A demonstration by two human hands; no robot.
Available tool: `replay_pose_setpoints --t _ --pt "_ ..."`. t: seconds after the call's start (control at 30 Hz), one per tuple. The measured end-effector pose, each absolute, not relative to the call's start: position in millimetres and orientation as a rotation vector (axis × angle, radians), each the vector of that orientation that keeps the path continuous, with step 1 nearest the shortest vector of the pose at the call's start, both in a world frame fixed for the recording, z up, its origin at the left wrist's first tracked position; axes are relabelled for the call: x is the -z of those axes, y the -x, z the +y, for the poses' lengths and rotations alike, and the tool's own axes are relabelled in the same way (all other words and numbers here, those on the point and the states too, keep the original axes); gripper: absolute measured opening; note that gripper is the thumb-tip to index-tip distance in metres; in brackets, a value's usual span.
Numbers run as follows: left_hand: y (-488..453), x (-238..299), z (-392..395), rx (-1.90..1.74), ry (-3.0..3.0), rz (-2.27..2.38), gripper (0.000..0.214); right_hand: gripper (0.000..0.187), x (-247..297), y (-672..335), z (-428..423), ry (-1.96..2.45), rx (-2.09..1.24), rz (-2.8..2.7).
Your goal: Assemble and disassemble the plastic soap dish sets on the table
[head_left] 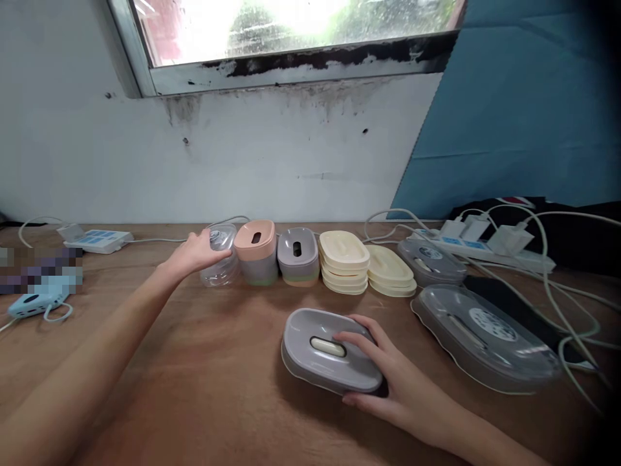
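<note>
My left hand [196, 254] reaches to the back of the wooden table [204, 375] and closes its fingers over the top of a clear plastic box [220, 262] at the left end of a row. My right hand [383, 369] rests on a grey lidded box [325, 349] in front of me, fingers curled over its right side and touching the cream latch in the lid. Beside the clear box stand a peach-lidded box [255, 251] and a grey-lidded box [297, 255]. Two stacks of cream lids [344, 260] lie further right.
Two grey lidded boxes [485, 336] lie at the right, beside a black flat object. A power strip [485, 249] with plugs and white cables runs along the back right. Another power strip [94, 239] and a light blue device [33, 303] sit at the left.
</note>
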State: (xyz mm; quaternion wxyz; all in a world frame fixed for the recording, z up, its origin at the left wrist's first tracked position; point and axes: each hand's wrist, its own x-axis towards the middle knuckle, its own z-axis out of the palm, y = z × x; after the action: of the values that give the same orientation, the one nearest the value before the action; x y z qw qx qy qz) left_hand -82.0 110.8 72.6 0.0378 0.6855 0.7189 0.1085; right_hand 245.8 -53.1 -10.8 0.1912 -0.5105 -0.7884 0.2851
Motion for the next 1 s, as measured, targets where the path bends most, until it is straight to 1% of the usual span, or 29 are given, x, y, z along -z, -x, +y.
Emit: replay_pose_setpoints --t 0.07,0.2,0.27,0.3,0.33,0.37,0.4,0.43,0.47,0.5,0.57,0.63,0.83,0.93,1.0 --pt "84 -70 110 -0.319 -2.125 2.167 0.087 0.059 10 -245 -53 1.418 -0.789 -2.22" --pt "82 -84 98 -0.328 -2.167 2.167 0.106 0.075 10 -245 -54 1.386 -0.779 -2.203" --pt "68 -94 79 -0.429 -2.262 2.23 0.108 0.08 10 -244 -54 1.382 -0.784 -2.184" --pt "56 -97 66 -0.518 -2.367 2.218 0.103 0.082 10 -244 -54 1.377 -0.793 -2.176" --pt "42 -96 52 -0.606 -2.525 2.072 0.097 0.084 10 -244 -53 1.367 -0.804 -2.169" --pt "27 -93 38 -0.617 -2.697 1.773 0.091 0.086 10 -244 -53 1.349 -0.816 -2.164" --pt "11 -85 25 -0.546 -2.821 1.409 0.085 0.088 10 -244 -52 1.322 -0.821 -2.159" --pt "-4 -75 13 -0.395 -2.895 1.046 0.082 0.09 11 -244 -52 1.294 -0.824 -2.154" --pt "-18 -63 4 -0.21 -2.923 0.763 0.082 0.091 11 -244 -52 1.273 -0.822 -2.147" --pt "-29 -50 -2 -0.119 -2.935 0.6 0.084 0.093 11 -244 -52 1.262 -0.817 -2.138" --pt "-43 -29 -7 -0.146 -2.938 0.641 0.086 0.098 12 -245 -51 1.267 -0.807 -2.126" --pt "-47 -18 -4 -0.147 -2.917 0.651 0.086 0.103 15 -245 -52 1.288 -0.795 -2.121" --pt "-35 -33 7 -0.17 -2.685 0.596 0.089 0.123 24 -245 -52 1.256 -0.815 -2.066" --pt "-26 -55 13 -0.232 -2.479 0.74 0.076 0.124 26 -244 -51 1.202 -0.796 -2.045" --pt "-24 -75 22 -0.318 -2.399 0.978 0.066 0.12 26 -244 -50 1.213 -0.768 -2.078"
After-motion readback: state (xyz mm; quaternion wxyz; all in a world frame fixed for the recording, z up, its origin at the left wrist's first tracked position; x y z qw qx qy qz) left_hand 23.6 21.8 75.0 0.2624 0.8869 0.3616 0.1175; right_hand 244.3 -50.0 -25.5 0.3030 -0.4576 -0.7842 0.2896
